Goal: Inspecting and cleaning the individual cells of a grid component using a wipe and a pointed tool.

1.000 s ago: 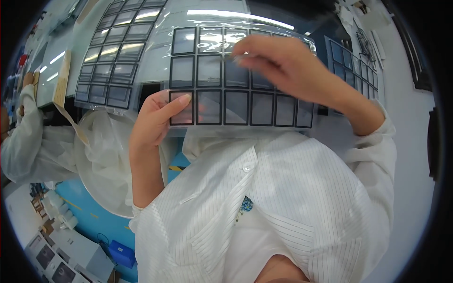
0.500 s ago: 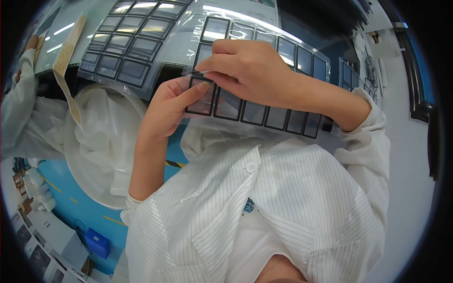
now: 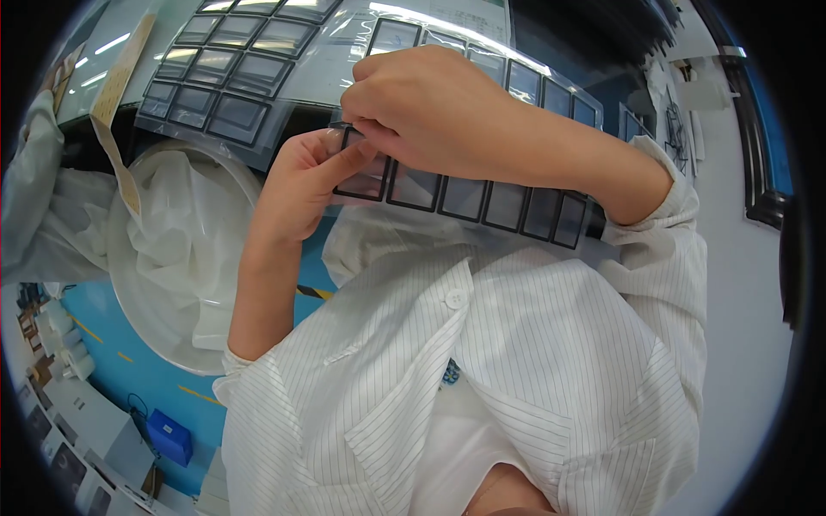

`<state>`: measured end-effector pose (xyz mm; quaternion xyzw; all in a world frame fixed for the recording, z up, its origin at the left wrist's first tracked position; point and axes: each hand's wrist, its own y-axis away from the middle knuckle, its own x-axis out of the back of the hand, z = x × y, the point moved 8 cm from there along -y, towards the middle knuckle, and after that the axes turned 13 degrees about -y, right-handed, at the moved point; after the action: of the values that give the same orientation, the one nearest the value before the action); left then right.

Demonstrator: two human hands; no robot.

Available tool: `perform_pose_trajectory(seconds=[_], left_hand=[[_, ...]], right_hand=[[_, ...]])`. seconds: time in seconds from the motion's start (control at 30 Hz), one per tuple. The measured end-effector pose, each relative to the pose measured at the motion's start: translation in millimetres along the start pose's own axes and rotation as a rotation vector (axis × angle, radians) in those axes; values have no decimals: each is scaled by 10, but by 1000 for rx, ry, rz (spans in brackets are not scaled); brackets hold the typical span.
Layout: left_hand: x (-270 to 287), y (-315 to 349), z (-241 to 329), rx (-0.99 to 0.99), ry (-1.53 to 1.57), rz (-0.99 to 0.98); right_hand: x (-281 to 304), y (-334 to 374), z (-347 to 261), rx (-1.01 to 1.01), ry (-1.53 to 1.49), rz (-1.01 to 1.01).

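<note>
A clear film sheet (image 3: 462,199) with rows of black-framed rectangular panels lies in front of me, its near edge overhanging towards my body. My left hand (image 3: 299,179) pinches its near left part, the thumb lying on top of a corner panel. Just above, my right hand (image 3: 422,105) is closed with its fingertips bent down by the left thumb, over the sheet's left side. What those fingertips pinch, if anything, is hidden beneath the hand. A second sheet (image 3: 231,79) of similar framed panels lies to the far left on the work surface.
A round white tub (image 3: 129,288) with crumpled translucent film stands to my left. A tan perforated strip (image 3: 110,99) hangs down beside it. Another person's sleeve (image 3: 39,202) shows at the left edge. Below, a blue box (image 3: 169,437) rests on the blue floor.
My right hand has moved slightly left and up, its fingers now curled more and nearer the left thumb. My left hand keeps its hold on the film sheet.
</note>
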<state>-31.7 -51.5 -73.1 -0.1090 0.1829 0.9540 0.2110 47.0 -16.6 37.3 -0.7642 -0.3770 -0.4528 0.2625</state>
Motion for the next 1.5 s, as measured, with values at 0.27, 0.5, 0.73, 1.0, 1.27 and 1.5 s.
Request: perform_pose_trajectory(seconds=[0.27, 0.5, 0.73, 1.0, 1.27, 1.5], left_hand=[[-39, 17, 60, 22, -18, -6], [-40, 19, 77, 15, -23, -9], [-4, 4, 12, 46, -52, -18], [-41, 33, 87, 64, -77, 13], [-35, 45, 91, 89, -117, 11], [-6, 60, 59, 107, -124, 32]], right_hand=[[42, 139, 68, -48, -60, 5], [139, 341, 101, 12, -128, 90], [204, 494, 104, 0, -145, 95], [240, 711, 164, -21, -153, 90], [322, 1043, 252, -81, -191, 100], [379, 1366, 285, -129, -185, 114]])
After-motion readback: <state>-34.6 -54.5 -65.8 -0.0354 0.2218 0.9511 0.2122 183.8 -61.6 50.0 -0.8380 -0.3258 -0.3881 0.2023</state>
